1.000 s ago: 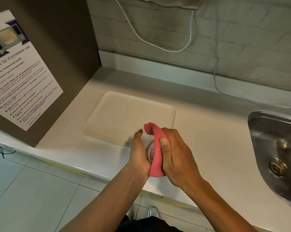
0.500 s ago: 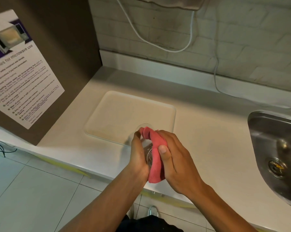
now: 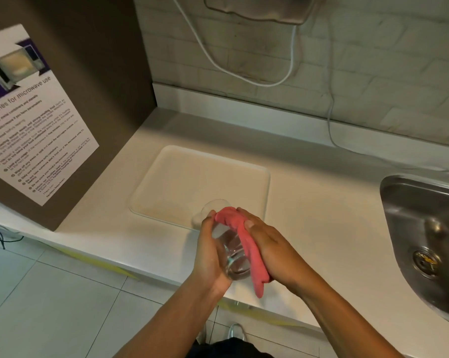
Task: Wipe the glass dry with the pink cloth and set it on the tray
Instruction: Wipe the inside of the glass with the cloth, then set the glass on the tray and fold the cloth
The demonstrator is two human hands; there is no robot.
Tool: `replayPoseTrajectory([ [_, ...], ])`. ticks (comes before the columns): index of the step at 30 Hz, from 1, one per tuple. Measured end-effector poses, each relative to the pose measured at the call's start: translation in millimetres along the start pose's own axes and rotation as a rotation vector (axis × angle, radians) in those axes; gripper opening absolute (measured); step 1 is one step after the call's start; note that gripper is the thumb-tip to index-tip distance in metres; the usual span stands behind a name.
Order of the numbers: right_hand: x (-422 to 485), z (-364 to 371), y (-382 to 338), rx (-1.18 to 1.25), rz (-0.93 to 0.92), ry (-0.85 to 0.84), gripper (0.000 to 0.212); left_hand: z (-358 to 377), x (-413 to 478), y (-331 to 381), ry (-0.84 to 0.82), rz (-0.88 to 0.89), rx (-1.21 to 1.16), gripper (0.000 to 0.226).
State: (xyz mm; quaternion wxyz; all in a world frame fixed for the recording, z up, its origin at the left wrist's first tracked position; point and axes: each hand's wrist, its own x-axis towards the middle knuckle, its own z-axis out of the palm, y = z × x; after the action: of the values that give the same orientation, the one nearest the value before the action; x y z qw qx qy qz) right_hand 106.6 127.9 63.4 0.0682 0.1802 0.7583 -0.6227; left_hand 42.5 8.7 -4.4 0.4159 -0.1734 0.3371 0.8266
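Note:
A clear drinking glass [image 3: 229, 250] is tilted, its mouth pointing away toward the tray and its thick base toward me. My left hand [image 3: 210, 254] grips it from the left side. My right hand [image 3: 272, 251] presses the pink cloth [image 3: 246, 250] flat against the glass's right side; the cloth's tail hangs below the base. Both hands hover above the counter's front edge, just in front of the near right corner of the cream tray [image 3: 189, 177], which lies flat with nothing on it.
A steel sink [image 3: 424, 228] is set into the white counter [image 3: 321, 215] at the right. A brown cabinet side with a microwave notice [image 3: 29, 120] stands at the left. White cables [image 3: 244, 73] hang on the tiled wall behind. Floor tiles lie below the counter edge.
The cloth has slid down along the glass's side, from bunched above the rim to lying flat along it. The glass now shows more between my hands.

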Motion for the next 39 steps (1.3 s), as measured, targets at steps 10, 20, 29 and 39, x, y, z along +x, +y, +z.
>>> replayPoseTrajectory([
  [10,6,-2,3,0.152,0.028,-0.113,0.051,27,-10,2,0.116,0.320,0.338,0.071],
  [20,17,-9,25,0.412,0.176,-0.154,0.037,50,17,50,0.264,0.474,0.442,0.072],
  [29,21,-30,22,0.472,0.127,0.057,0.048,52,54,67,0.337,0.814,0.926,0.063],
  [39,15,-45,24,0.617,0.077,0.204,0.032,23,79,62,0.396,0.879,1.219,0.086],
])
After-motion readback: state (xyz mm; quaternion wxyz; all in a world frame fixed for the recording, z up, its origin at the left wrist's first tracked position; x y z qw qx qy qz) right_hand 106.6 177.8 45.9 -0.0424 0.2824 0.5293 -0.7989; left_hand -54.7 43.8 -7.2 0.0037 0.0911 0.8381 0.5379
